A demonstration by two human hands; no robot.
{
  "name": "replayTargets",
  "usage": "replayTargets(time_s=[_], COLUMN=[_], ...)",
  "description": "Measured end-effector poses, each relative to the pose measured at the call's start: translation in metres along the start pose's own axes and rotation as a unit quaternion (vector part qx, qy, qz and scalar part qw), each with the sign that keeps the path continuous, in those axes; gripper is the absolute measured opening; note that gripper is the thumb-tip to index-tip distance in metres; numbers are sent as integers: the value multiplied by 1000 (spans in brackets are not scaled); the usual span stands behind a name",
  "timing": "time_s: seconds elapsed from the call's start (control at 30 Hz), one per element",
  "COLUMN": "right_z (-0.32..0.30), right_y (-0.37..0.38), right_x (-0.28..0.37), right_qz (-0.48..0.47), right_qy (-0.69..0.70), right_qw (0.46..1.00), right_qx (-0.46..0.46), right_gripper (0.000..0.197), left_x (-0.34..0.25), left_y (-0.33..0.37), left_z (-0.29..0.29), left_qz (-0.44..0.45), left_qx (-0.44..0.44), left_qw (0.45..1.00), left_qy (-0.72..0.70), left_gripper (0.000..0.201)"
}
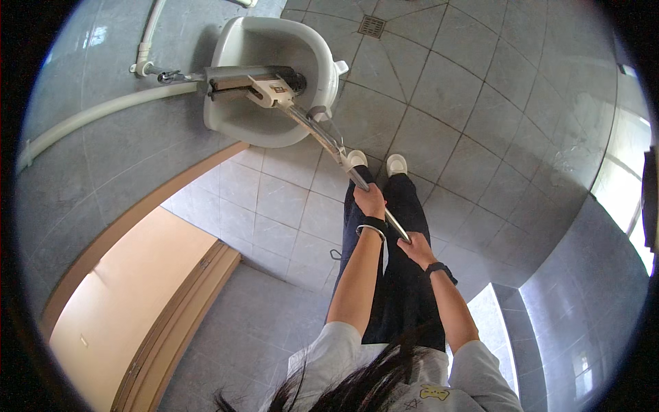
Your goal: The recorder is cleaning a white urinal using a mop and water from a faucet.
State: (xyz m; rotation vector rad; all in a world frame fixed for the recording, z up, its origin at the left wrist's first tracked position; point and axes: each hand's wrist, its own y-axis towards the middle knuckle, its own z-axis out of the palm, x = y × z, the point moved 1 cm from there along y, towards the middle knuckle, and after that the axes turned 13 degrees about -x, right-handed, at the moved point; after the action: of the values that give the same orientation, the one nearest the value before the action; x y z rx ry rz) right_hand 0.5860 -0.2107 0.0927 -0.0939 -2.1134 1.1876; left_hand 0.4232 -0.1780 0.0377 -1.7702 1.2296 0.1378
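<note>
Both of my hands are closed round the metal pole of a sponge mop (pixel 273 91). My left hand (pixel 370 202) grips partway down the pole, and my right hand (pixel 414 248) holds it near its top end. The pole slants up and left to a white joint and a long grey head. That head lies across the opening of a white basin (pixel 276 134), its outer end near the wall tap (pixel 171 77). Whether the head touches the basin's bottom cannot be told.
White pipes (pixel 103 118) run along the grey tiled wall at left. An open doorway with a wooden door frame (pixel 171 329) lies below the basin. A square floor drain (pixel 371 26) sits in the tiled floor ahead. A bright window (pixel 625 178) is at far right.
</note>
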Motion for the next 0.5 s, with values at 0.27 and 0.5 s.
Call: replayTargets(time_s=[0.27,0.5], right_z=[1,-2], right_y=[-2,1], right_x=[2,-2], right_qz=[49,31], right_qy=[35,23], right_qw=[998,999], right_qx=[10,18], right_gripper=[27,28], left_x=[7,5], left_y=[6,3], left_z=[0,2], left_qz=[15,3], left_qx=[0,4], left_qw=[1000,1000], left_qy=[-5,-21], left_gripper=[11,12])
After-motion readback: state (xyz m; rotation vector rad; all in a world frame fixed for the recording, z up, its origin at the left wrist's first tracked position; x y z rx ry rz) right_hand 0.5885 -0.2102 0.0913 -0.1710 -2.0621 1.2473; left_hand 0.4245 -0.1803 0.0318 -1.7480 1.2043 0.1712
